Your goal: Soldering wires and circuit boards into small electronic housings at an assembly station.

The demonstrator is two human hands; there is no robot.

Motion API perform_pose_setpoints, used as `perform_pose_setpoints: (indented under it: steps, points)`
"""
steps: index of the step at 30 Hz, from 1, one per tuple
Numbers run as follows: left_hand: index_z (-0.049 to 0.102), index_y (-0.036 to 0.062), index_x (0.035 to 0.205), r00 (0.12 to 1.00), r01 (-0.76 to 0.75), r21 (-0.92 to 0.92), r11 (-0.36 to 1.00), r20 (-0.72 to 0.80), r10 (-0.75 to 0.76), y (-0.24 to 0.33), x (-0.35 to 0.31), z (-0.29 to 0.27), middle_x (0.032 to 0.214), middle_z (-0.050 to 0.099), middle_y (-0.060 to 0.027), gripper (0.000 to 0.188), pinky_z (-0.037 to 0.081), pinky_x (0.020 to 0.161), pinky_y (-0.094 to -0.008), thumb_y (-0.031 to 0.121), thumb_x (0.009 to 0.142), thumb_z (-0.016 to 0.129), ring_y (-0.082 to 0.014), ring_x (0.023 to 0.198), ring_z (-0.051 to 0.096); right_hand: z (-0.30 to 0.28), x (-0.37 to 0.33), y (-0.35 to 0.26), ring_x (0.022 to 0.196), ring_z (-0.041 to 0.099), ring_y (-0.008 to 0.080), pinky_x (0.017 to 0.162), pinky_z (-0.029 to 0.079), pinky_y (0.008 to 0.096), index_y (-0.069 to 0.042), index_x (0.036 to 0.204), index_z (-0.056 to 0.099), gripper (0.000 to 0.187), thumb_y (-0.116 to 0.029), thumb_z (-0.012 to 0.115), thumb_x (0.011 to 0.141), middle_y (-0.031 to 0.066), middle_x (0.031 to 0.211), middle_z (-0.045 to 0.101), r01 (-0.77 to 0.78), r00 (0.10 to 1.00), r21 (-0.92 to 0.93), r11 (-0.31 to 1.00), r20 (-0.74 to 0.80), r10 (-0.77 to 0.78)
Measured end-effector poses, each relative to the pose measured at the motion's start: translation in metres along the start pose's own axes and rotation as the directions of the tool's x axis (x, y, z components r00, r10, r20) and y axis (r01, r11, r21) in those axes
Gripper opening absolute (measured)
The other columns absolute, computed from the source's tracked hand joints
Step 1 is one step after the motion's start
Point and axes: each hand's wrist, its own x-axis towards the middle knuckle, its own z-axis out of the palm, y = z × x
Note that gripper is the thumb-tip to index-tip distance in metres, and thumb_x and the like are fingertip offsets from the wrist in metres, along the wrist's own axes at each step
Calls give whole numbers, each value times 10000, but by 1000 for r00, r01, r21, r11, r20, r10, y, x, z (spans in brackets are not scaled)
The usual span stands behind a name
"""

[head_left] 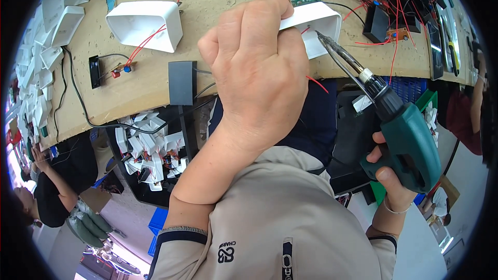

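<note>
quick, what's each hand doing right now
Left hand: closed around the white plastic housing.
Right hand: closed on the green electric screwdriver, its bit at the housing.

spare white housing [145, 25], black box [182, 82]

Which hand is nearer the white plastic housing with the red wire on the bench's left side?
Left. The left hand sits just right of that white housing; the right hand, gripping the green soldering gun, is far lower right.
</note>
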Motion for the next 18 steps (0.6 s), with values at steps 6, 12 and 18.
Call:
perform_pose_setpoints:
  steps: [6,12,18]
  points:
    - [637,63,702,999,-43,12,999,-4,43,-1,0,-1,950,555,-26,109,330,716,-333,36,609,688,-224,842,503,-1,-6,-1,714,622,191,639,515,289,42,1166,509,669,-278,800,654,191,1015,612,8,999,9,1000,-41,-7]
    - [642,60,695,999,-43,21,999,2,43,-1,1,-3,942,558,-30,100,329,714,-330,40,612,695,-223,844,505,0,-7,0,699,624,190,630,516,281,42,1162,511,681,-297,804,648,186,1004,616,-6,998,30,1000,-59,8]
    - [639,57,693,999,-34,16,999,31,33,1,2,-4,941,560,-34,92,330,721,-331,44,619,694,-224,848,505,0,-7,3,693,628,191,620,524,284,41,1175,500,695,-293,804,646,193,994,619,-9,997,34,999,-76,11]
